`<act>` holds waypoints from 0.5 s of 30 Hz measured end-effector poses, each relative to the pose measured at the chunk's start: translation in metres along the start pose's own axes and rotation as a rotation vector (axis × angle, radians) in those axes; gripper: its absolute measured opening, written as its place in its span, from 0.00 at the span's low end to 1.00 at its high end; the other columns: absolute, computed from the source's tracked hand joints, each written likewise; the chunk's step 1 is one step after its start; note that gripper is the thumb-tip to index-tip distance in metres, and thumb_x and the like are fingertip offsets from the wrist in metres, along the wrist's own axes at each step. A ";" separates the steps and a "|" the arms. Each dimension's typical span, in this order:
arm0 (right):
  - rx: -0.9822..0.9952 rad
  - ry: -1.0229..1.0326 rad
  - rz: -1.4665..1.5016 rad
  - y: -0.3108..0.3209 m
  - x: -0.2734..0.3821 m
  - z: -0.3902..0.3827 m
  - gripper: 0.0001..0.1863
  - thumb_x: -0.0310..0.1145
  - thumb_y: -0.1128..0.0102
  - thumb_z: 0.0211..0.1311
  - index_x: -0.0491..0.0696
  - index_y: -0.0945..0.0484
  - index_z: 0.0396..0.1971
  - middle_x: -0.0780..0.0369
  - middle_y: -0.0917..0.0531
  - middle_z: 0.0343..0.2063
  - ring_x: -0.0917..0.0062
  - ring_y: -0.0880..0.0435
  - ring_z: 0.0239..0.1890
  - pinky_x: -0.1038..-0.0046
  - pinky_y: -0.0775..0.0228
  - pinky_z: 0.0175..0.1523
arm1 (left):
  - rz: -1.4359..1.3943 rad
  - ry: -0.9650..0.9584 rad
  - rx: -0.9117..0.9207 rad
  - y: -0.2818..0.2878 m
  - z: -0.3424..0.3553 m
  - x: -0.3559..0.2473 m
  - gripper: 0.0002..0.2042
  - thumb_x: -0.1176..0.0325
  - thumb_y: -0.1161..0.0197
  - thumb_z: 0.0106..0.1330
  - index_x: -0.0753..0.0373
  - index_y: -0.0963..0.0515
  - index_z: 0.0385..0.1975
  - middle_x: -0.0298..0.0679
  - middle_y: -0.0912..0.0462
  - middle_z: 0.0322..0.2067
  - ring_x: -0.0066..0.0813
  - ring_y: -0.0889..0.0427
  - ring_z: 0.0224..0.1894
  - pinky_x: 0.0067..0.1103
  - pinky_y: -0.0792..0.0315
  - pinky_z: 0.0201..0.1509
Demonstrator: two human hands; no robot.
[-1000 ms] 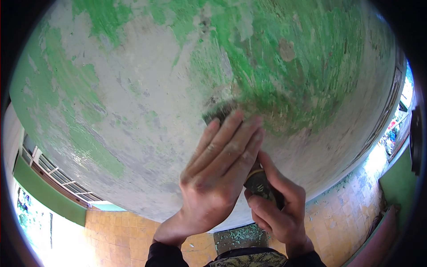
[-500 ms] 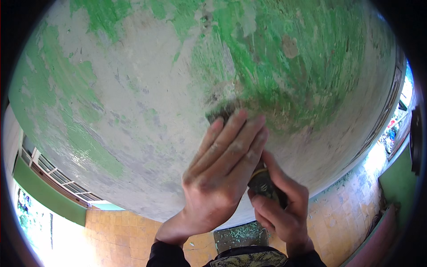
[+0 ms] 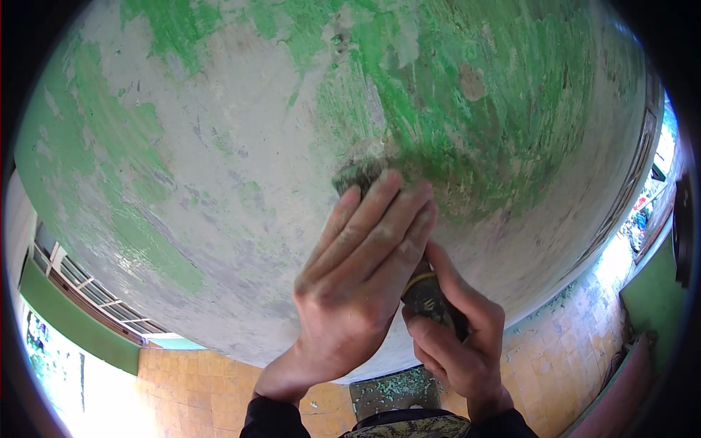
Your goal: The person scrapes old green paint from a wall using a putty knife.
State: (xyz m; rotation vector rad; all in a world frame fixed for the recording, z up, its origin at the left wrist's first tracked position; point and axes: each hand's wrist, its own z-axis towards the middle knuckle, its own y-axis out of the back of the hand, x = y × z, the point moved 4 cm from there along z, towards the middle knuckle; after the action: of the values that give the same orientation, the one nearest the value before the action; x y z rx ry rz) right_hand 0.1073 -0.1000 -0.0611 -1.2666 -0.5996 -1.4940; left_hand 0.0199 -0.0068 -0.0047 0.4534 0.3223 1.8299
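In front of me is a wall (image 3: 241, 168) of patchy green paint and bare pale grey surface. A scraper (image 3: 431, 298) with a dark handle and a yellow band slants across it. Its broad blade (image 3: 356, 177) rests against the wall at the edge of a dark green patch. My right hand (image 3: 467, 339) is wrapped around the handle. My left hand (image 3: 358, 270) lies over the blade end, fingers stretched out flat and pressing on it; its thumb is hidden, as is the middle of the tool.
Green paint flakes lie on a dark mat (image 3: 394, 394) below my hands and on the yellow tiled floor (image 3: 197, 379). A white-barred window frame (image 3: 95, 292) is at left above a bright opening. At right are another opening (image 3: 646, 219) and a green wall (image 3: 650, 292).
Both hands and the scraper have shifted slightly left, and more of the blade shows past my left fingertips. My grip on the handle looks the same.
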 end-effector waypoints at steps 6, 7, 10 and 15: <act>0.004 -0.009 0.008 0.001 -0.014 -0.003 0.39 0.18 0.48 0.59 0.38 0.42 0.74 0.62 0.21 0.29 0.90 0.33 0.15 0.83 0.44 0.19 | -0.015 0.050 0.024 -0.002 -0.008 -0.001 0.16 0.74 0.32 0.58 0.60 0.12 0.47 0.39 0.13 0.53 0.41 0.18 0.62 0.41 0.28 0.68; 0.001 -0.012 0.009 0.000 -0.010 -0.002 0.39 0.18 0.48 0.59 0.38 0.42 0.74 0.62 0.21 0.29 0.90 0.33 0.15 0.83 0.44 0.19 | -0.029 0.113 0.049 -0.002 -0.010 -0.002 0.16 0.75 0.30 0.58 0.55 0.11 0.47 0.36 0.12 0.52 0.42 0.18 0.62 0.42 0.30 0.69; -0.007 0.008 0.007 -0.002 0.003 0.002 0.39 0.19 0.47 0.59 0.38 0.42 0.74 0.62 0.21 0.29 0.90 0.34 0.15 0.83 0.44 0.19 | -0.010 0.050 -0.016 0.004 0.008 0.002 0.16 0.74 0.30 0.58 0.54 0.11 0.47 0.36 0.12 0.52 0.42 0.18 0.62 0.41 0.30 0.69; 0.102 -0.039 -0.020 0.007 -0.003 -0.002 0.36 0.19 0.45 0.67 0.37 0.44 0.75 0.65 0.20 0.36 0.89 0.26 0.31 0.82 0.34 0.37 | -0.029 0.090 0.029 0.002 0.005 0.000 0.15 0.74 0.30 0.59 0.54 0.11 0.47 0.36 0.12 0.52 0.42 0.18 0.62 0.41 0.30 0.69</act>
State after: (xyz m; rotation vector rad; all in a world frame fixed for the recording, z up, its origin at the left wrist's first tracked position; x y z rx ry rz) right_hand 0.1125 -0.1032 -0.0662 -1.2166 -0.7072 -1.4396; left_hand 0.0205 -0.0078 0.0004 0.3852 0.4156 1.8227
